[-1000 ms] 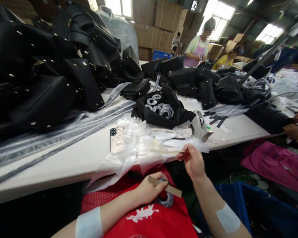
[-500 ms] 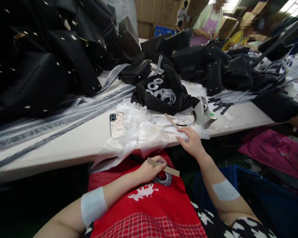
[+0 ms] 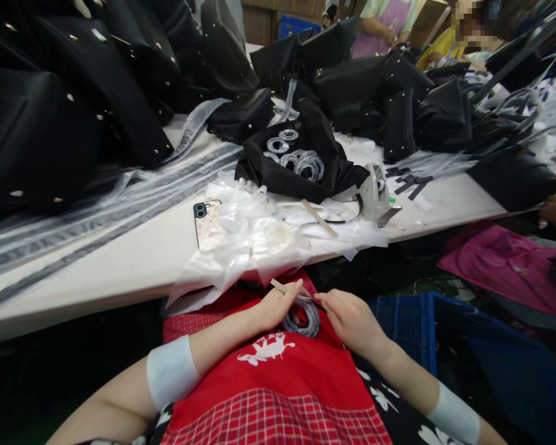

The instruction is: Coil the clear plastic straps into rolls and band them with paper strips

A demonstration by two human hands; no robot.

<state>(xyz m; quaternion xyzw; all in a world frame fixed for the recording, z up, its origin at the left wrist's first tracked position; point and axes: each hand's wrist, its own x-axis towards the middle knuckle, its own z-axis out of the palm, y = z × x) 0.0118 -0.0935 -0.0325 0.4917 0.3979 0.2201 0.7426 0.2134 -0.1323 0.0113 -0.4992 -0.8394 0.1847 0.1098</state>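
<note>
Both hands rest over my lap on a red apron (image 3: 278,395). My left hand (image 3: 274,304) is closed, pinching a flat tan cardboard strip (image 3: 287,289) above a coiled grey strap roll (image 3: 302,316). My right hand (image 3: 349,318) is closed at the strip's right end beside the roll; what its fingers pinch is hidden. A second tan strip (image 3: 319,217) lies on the crumpled clear plastic (image 3: 259,238) at the edge of the white table (image 3: 143,259).
A phone (image 3: 206,224) lies face down by the plastic. A black cloth with wrapped rings (image 3: 296,162) and a tape dispenser (image 3: 377,196) sit behind. Black bags (image 3: 74,105) pile up left and at the back. A blue crate (image 3: 421,321) stands lower right. Other people work beyond.
My right hand left a tan strip on the table plastic and came down to my lap, meeting my left hand at the strip it holds. The view tilted downward.
</note>
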